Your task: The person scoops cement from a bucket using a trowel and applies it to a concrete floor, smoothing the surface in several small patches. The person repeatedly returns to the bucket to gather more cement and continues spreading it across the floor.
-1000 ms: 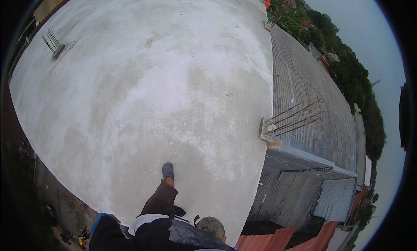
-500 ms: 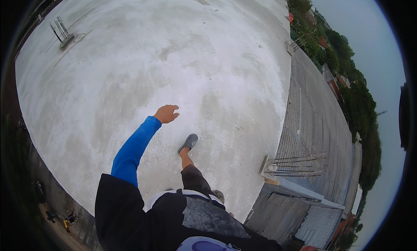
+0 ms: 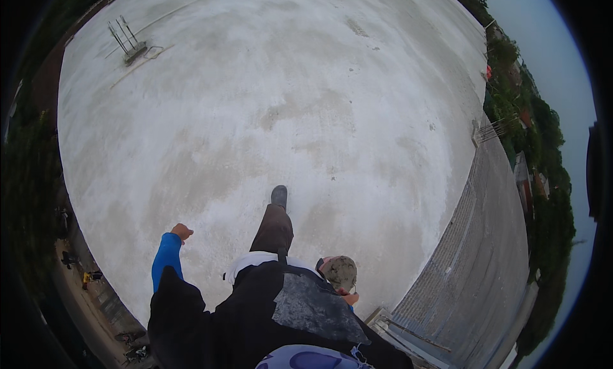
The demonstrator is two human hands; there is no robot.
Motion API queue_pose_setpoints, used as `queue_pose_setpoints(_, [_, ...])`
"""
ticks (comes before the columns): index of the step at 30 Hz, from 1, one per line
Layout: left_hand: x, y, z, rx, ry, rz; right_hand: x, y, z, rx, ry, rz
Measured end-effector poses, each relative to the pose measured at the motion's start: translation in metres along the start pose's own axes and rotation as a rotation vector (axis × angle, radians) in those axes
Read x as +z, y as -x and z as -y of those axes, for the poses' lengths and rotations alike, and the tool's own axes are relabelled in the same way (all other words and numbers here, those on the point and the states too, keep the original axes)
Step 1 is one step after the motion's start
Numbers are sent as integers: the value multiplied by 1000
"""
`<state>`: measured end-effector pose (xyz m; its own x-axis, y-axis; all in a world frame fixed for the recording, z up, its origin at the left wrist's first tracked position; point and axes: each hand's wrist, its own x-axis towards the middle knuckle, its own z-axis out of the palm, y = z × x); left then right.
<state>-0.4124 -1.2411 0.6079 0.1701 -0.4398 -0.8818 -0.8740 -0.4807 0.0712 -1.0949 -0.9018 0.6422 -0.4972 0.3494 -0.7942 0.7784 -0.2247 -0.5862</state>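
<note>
My left hand [image 3: 181,233] hangs out to the left at the end of a blue sleeve, its fingers loosely curled with nothing visible in them. My right hand [image 3: 348,297] is low at my right side, partly hidden by my black clothing, gripping a round cement-caked object [image 3: 340,272] whose exact kind I cannot make out. Below me a dark-shod foot [image 3: 279,196] is on the pale concrete slab [image 3: 306,113].
Rebar stubs [image 3: 131,46] stick up at the upper left, and another set [image 3: 488,129] stands on the slab's right edge. Beyond that edge lie a lower corrugated roof [image 3: 479,254] and trees [image 3: 552,177]. Far below the left edge are ground and small parked vehicles [image 3: 92,276].
I have walked forward along the slab; the nearer rebar on the right has slipped out of view. My left arm has swung back from its forward reach, and the round object shows more.
</note>
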Motion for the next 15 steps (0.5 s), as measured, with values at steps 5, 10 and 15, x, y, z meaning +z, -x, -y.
queue_pose_setpoints(5, [-48, -78, -53, 247, -254, -142, 210, 28, 49, 7, 15, -44])
queue_pose_setpoints(10, [-137, -150, -293, 46, -125, -91, 372, 45, 90, 43, -45, -14])
queue_pose_setpoints(15, [-287, -146, -627, 777, -189, -443, 495, 42, 112, 77, -98, -36])
